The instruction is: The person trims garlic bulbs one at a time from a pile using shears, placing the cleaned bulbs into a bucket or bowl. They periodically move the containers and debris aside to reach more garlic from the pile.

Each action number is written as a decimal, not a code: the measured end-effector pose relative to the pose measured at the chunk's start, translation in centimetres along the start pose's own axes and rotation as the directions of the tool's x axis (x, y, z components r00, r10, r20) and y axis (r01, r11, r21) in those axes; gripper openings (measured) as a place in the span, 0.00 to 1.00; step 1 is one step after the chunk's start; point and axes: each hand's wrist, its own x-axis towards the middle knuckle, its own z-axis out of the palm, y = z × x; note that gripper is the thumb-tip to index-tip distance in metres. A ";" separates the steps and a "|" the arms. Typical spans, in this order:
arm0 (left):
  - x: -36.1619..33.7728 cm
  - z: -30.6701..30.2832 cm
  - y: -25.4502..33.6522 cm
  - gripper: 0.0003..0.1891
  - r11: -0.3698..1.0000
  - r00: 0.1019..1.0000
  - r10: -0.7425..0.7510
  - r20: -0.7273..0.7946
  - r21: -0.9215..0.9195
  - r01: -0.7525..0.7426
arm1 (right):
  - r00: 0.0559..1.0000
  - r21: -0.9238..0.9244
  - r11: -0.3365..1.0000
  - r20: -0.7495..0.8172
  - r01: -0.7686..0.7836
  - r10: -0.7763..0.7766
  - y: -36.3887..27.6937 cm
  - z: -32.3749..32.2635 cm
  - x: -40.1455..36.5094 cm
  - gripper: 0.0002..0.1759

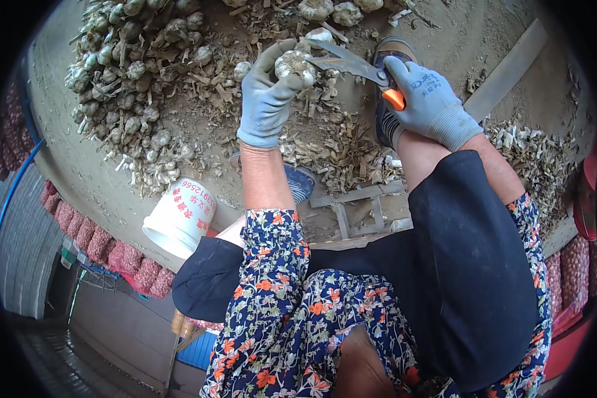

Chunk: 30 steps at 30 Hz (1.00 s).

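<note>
My left hand (265, 99), in a grey-blue glove, pinches a garlic bulb (293, 65) between thumb and fingers, its cut or root face turned up. My right hand (430, 99), gloved the same way, is closed round the orange handle of a pair of garden shears (353, 65). The shears' blades stand apart and point left, the lower one reaching the bulb's edge. Just behind the upper blade, another garlic bulb (320, 34) lies on the ground among dry skins.
A big heap of garlic (123, 73) spreads at the upper left. Below it stands a white bucket (182, 215) with red lettering. Trimmed stalks (530, 162) lie piled at right beside a wooden board (507, 69). Filled mesh sacks (99, 242) line the left edge.
</note>
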 end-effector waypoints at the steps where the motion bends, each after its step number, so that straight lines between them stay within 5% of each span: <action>1: -0.3 0.7 -0.1 0.37 1.000 0.999 0.015 -0.034 0.003 -0.015 | 1.000 0.000 1.000 0.001 -0.002 0.002 -0.1 0.0 0.2 0.26; 4: -0.5 1.5 0.1 0.41 0.972 0.996 -0.055 0.072 0.233 0.036 | 0.998 -0.079 0.996 0.045 -0.039 0.043 -0.5 0.2 0.9 0.26; 6: -0.1 2.4 -0.6 0.45 0.944 0.992 0.067 0.110 0.314 -0.099 | 0.995 -0.034 0.995 0.037 -0.091 0.092 -0.5 0.5 1.2 0.26; 8: -0.1 2.9 -1.2 0.49 0.859 0.978 0.130 -0.165 0.511 -0.028 | 0.993 -0.028 0.993 0.044 -0.113 0.114 -0.4 0.6 1.1 0.25; 9: 0.4 1.5 -2.6 0.50 0.721 0.940 0.276 -0.202 0.690 -0.064 | 0.989 -0.020 0.991 0.054 -0.136 0.137 -0.4 0.7 1.1 0.23; 10: 0.8 0.4 -4.2 0.50 0.721 0.940 0.274 -0.204 0.690 -0.061 | 0.989 -0.019 0.991 0.056 -0.135 0.136 -0.3 0.6 1.0 0.23; 13: 1.1 -0.6 -6.6 0.45 0.264 0.940 0.307 -0.152 0.962 0.070 | 0.967 -0.038 0.983 0.178 -0.179 0.183 -0.2 0.3 0.9 0.21; 14: 0.9 -0.7 -6.9 0.45 0.262 0.940 0.306 -0.152 0.963 0.070 | 0.967 -0.065 0.985 0.191 -0.160 0.170 -0.2 0.5 0.9 0.20; 16: 0.9 -1.3 -7.9 0.47 -0.064 0.907 0.421 -0.025 0.996 0.058 | 0.967 -0.092 0.985 0.198 -0.146 0.161 0.0 0.5 1.1 0.19; 18: 0.3 -1.2 -8.5 0.47 -0.093 0.853 0.522 -0.014 0.993 0.073 | 0.956 -0.064 0.982 0.226 -0.175 0.185 0.2 0.7 1.1 0.17; 20: -0.1 -0.8 -8.2 0.46 -0.187 0.830 0.547 -0.108 0.951 0.247 | 0.959 -0.075 0.983 0.219 -0.169 0.182 0.7 0.9 1.2 0.17; 22: 0.0 -1.0 -7.0 0.43 -0.211 0.844 0.526 -0.102 0.946 0.246 | 0.961 -0.081 0.984 0.219 -0.158 0.172 0.8 1.3 0.9 0.17; 24: 0.1 -1.2 -5.6 0.42 -0.173 0.943 0.158 -0.292 0.932 0.317 | 0.966 -0.080 0.984 0.194 -0.157 0.170 0.8 1.2 0.8 0.18; 26: -0.2 -1.5 -4.4 0.40 -0.170 0.956 0.176 -0.237 0.949 0.266 | 0.972 -0.067 0.988 0.184 -0.136 0.146 0.5 0.9 0.6 0.19; 28: -0.6 -0.5 -2.1 0.39 0.239 0.962 0.252 -0.105 0.970 0.044 | 0.977 -0.058 0.991 0.167 -0.122 0.130 0.6 0.9 0.8 0.20; 30: -0.6 -0.5 -1.8 0.37 0.255 0.936 0.350 -0.043 0.966 -0.051 | 0.997 0.021 0.997 -0.025 0.073 -0.072 0.6 1.1 0.4 0.23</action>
